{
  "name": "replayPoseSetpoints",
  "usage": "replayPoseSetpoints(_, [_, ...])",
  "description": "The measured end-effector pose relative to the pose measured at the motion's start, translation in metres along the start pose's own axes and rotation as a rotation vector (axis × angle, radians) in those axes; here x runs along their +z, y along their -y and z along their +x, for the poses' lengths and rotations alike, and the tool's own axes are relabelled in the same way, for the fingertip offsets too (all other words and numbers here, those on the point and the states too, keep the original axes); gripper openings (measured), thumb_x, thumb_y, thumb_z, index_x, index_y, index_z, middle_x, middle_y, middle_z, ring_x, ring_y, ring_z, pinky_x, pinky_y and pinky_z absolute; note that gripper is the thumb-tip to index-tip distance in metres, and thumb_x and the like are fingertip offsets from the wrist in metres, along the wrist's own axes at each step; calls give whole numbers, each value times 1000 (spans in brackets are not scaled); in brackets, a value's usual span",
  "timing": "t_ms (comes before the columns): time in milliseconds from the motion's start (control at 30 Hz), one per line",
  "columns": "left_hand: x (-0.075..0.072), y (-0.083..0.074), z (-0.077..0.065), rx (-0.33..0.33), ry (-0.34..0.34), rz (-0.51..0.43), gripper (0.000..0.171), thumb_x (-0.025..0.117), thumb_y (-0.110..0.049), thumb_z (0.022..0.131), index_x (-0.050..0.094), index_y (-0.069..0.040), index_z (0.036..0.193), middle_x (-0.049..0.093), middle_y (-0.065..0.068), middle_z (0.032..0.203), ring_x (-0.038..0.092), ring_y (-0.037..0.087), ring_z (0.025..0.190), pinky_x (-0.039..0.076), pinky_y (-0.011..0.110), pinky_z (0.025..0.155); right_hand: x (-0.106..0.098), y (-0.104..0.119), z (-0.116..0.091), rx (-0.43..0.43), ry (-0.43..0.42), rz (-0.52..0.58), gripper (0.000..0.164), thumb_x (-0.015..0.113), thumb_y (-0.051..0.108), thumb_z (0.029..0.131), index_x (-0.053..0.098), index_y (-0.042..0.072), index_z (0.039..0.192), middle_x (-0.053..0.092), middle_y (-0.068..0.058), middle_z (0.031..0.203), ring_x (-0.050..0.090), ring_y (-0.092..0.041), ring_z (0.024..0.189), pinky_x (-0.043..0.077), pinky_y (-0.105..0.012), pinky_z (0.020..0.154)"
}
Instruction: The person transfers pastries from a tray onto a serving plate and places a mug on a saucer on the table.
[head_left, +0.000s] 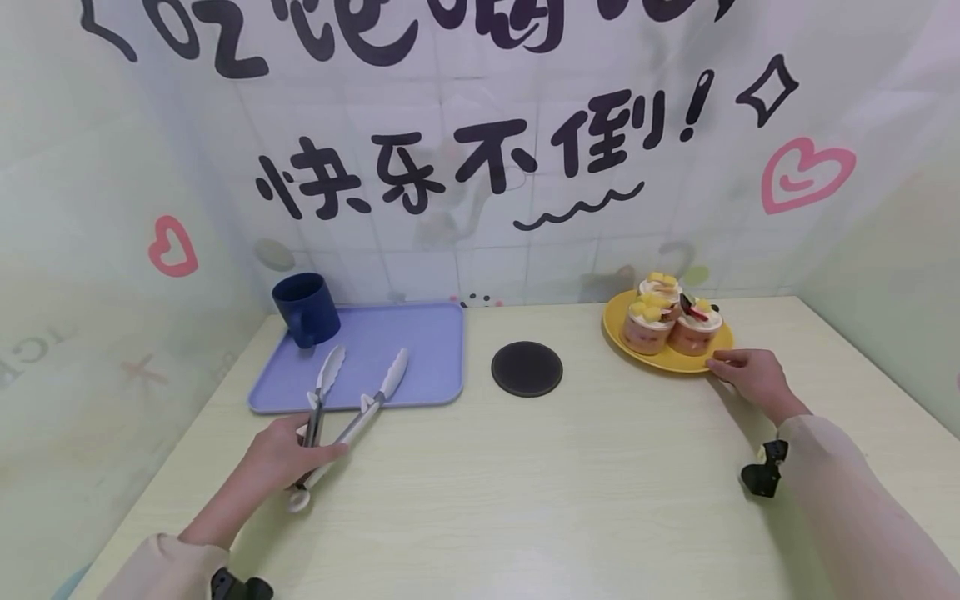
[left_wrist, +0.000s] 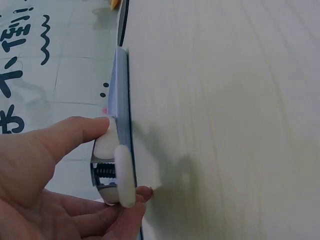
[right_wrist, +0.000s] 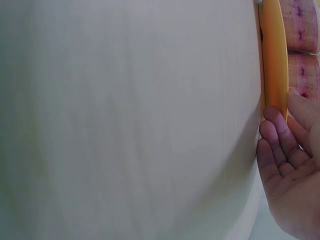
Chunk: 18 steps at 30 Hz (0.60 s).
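Observation:
Near the front of the tray, my left hand [head_left: 277, 457] holds a pair of metal tongs [head_left: 360, 423] near their hinged end, between thumb and fingers. The tongs' arms are spread, and their white scalloped tips lie over the lilac tray [head_left: 431, 333]. At the back right, my right hand [head_left: 753, 382] pinches the near right rim of a yellow plate [head_left: 613, 327]. In the right wrist view the thumb is on the rim of the plate [right_wrist: 275, 55] and fingers are at its underside. Three dessert cups [head_left: 647, 335] with cream and yellow fruit pieces stand on the plate.
A dark blue mug [head_left: 318, 308] stands on the tray's back left corner. Between tray and plate lies a round black coaster [head_left: 527, 368]. A printed sheet [head_left: 487, 267] with large lettering hangs behind the light wooden table [head_left: 540, 500], and similar sheets flank both sides.

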<state>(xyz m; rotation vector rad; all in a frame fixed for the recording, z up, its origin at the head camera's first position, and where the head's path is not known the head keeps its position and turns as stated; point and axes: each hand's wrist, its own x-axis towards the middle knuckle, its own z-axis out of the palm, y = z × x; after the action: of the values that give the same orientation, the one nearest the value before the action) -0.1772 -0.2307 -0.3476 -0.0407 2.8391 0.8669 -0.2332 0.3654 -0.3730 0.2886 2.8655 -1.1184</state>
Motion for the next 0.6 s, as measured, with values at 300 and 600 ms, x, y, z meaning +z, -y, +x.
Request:
replayPoseSetpoints(300, [-6,1,-3,-15,73,-55,83,73,-34,76,33,13,132,58,23,91,54,20,59,47,34,52,-1,-1,3,8,5,-1,62,52,36,93,39,-13,129,46,-33,121,42,-34,92,38,-26,68])
replayPoseSetpoints(600, [-8,7,-1,18,84,-60,80,73,-30,77,33,15,131,58,24,95,54,19,59,49,33,52,0,-2,3,16,9,0,61,52,35,93,39,-13,129,45,-33,122,42,-34,93,39,-26,69])
